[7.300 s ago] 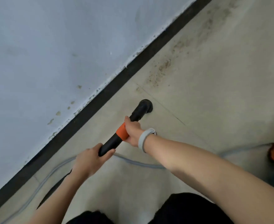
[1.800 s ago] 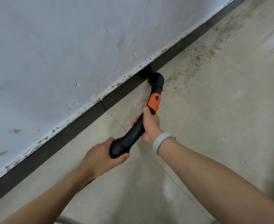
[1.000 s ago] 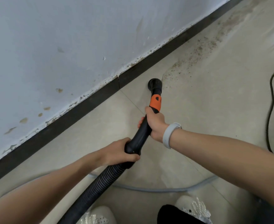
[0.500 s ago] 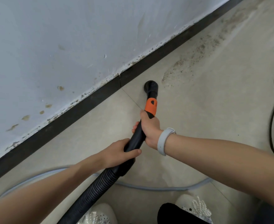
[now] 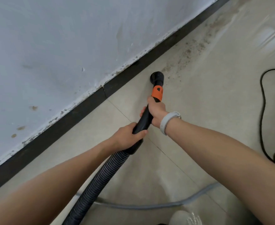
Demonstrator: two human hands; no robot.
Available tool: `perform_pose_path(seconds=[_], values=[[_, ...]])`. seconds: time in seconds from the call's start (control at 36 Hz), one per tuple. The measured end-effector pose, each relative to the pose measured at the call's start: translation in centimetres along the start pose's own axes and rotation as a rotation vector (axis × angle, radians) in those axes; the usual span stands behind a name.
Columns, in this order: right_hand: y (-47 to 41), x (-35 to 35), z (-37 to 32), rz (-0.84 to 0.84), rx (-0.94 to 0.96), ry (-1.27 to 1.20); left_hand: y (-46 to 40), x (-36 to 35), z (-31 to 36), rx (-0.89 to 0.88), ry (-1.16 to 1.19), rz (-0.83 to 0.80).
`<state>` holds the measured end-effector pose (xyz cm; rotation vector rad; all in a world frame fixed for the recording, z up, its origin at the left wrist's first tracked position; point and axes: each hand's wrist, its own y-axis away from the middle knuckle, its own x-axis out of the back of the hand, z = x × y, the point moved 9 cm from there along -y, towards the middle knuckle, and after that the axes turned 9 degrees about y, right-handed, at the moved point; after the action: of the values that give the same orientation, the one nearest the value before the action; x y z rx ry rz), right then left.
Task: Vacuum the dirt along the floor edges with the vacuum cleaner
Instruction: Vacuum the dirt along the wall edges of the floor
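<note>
Hands (image 5: 156,111) grip smooth black nozzle (image 5: 157,77), ribbed hose (image 5: 101,176).

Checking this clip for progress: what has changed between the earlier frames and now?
The nozzle, pressed against the black baseboard about two seconds ago, has drawn back onto the tile and now sits just short of the dirt trail. Nothing was let go: the right hand still grips the wand below its orange collar and the left hand still holds the cuff above the ribbed hose. The dirt ahead remains.
</note>
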<state>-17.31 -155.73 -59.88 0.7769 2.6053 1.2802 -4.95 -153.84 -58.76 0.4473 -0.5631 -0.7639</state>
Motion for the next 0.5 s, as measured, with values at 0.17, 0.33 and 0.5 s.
perform_pose_path(seconds=[0.17, 0.33, 0.5], values=[[-3.3, 1.8, -4.4, 0.051, 0.008, -0.063, -4.5, 1.3, 3.0, -0.034, -0.012, 0.103], [-5.5, 4.3, -6.7, 0.061, 0.014, -0.097, -6.5, 0.8, 5.7, -0.072, -0.061, 0.153], [-4.8, 4.1, -4.7, 0.0, 0.007, -0.083, -4.5, -0.4, 4.0, -0.016, -0.012, 0.091]])
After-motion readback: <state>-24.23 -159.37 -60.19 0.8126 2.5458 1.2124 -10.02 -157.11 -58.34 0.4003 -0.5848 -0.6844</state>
